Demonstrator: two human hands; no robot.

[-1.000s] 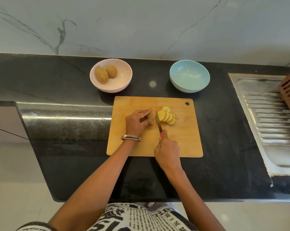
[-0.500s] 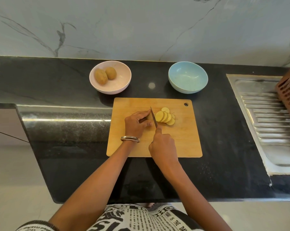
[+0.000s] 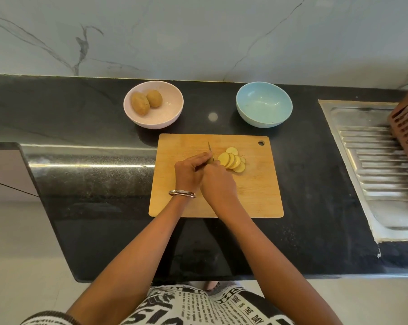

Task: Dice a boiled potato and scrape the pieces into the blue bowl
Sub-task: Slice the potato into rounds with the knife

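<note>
A black stone counter (image 3: 315, 207) runs across the middle of the frame, its front edge at lower centre and a marble wall (image 3: 198, 31) behind it. At the right edge lies a steel draining board (image 3: 374, 165) with a brown slotted rack (image 3: 407, 127) on it. A wooden cutting board (image 3: 257, 198) sits at centre, with bare wood at its right and lower parts. Above it stand a pink bowl (image 3: 168, 118) holding two whole potatoes (image 3: 146, 101), upper left of centre, and the blue bowl (image 3: 264, 104), empty, upper right of centre, with bare counter between them. The shirt (image 3: 198, 306) at the bottom reads "TODAY IS THE DAY". The left hand (image 3: 189, 172), wearing a bangle (image 3: 182, 193), curls over the uncut potato end, which is hidden. The right hand (image 3: 218, 184) grips a knife (image 3: 210, 151), blade tip pointing up the frame. Potato slices (image 3: 232, 160) fan out just right of the blade.
</note>
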